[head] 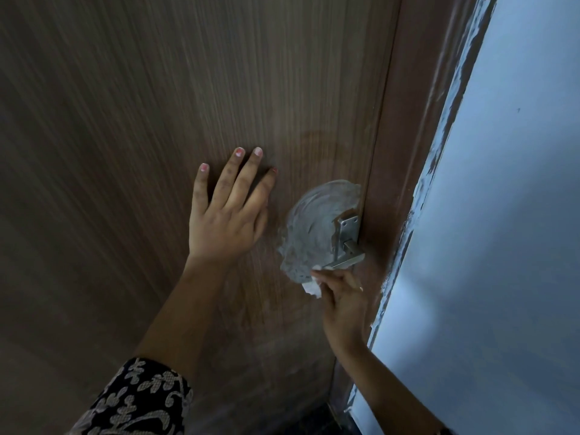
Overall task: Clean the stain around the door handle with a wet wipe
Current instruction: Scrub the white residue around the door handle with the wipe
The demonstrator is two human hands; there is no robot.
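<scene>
Below the metal handle [347, 228] — right hand [343, 298] pinches a crumpled wipe [311, 287]

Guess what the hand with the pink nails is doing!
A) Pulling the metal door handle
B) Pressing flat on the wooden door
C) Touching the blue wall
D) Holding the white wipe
B: the left hand lies flat with straight fingers on the wooden door, while the right hand pinches the wet wipe just below the metal door handle.
</scene>
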